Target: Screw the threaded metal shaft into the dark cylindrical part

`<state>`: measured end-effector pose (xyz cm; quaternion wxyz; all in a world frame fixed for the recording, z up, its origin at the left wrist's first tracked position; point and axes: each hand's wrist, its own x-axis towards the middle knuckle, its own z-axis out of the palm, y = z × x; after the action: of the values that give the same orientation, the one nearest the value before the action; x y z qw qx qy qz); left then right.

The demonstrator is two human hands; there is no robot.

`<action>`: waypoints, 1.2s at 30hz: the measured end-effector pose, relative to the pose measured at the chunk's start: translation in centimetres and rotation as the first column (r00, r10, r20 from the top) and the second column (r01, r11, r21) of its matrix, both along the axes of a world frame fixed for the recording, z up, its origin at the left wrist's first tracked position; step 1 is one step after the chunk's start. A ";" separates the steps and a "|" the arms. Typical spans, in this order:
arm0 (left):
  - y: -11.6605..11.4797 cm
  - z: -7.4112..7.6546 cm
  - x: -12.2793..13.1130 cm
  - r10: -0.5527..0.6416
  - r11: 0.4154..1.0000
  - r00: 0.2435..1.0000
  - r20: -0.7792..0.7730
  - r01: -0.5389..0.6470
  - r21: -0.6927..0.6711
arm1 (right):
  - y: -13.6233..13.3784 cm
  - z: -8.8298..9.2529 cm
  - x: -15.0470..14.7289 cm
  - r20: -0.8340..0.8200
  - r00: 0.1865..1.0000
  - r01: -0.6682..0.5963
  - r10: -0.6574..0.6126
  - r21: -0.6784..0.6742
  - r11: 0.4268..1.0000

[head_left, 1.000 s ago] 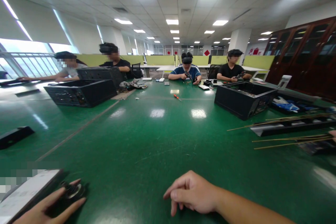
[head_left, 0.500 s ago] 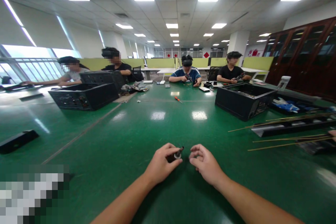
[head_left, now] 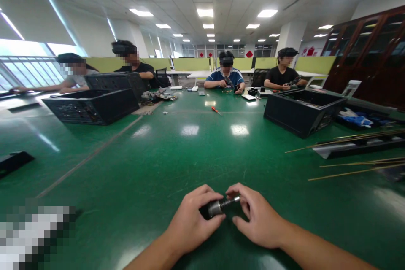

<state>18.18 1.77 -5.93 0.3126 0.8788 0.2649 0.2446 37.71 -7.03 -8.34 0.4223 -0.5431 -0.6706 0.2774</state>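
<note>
My left hand (head_left: 198, 215) is closed around a dark cylinder with a silver end and a thin ridged shaft (head_left: 218, 207). The shaft points to the right and ends in a bright tip. The cylinder's rear part is hidden in my palm. My right hand (head_left: 255, 215) is curved around the tip's side, thumb and fingers apart. The bright tip lies in front of its fingers; I cannot tell whether they touch it. Both hands are low over the green table (head_left: 177, 156).
A screwdriver (head_left: 216, 110) with an orange handle lies farther off. Black computer cases stand left (head_left: 91, 105) and right (head_left: 300, 112). Thin brass-coloured rods (head_left: 354, 163) and a black rail (head_left: 357, 145) lie at the right. Several people sit around the table, one opposite (head_left: 225, 74).
The cylinder's shaft has swung to point right, toward my right hand. My right hand has come closer, its fingers now around the tip. The view has tilted down slightly.
</note>
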 end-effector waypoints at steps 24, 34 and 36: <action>0.9 -1.2 0.6 0.015 0.998 0.990 0.143 -0.007 -0.057 | 1.0 0.3 -0.7 -0.008 0.998 0.053 -0.054 -0.132 0.990; 0.7 -1.2 0.6 0.035 0.998 0.990 0.140 -0.029 -0.049 | 0.9 0.5 -0.7 0.003 0.998 0.056 -0.056 -0.132 0.990; 0.7 -1.2 0.6 0.039 0.999 0.989 0.141 -0.033 -0.043 | 0.9 0.5 -0.7 0.000 0.998 0.059 -0.059 -0.130 0.990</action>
<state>18.81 2.49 -7.13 0.3439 0.8478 0.2626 0.3065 37.04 -6.18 -7.83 0.3953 -0.5886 -0.6339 0.3090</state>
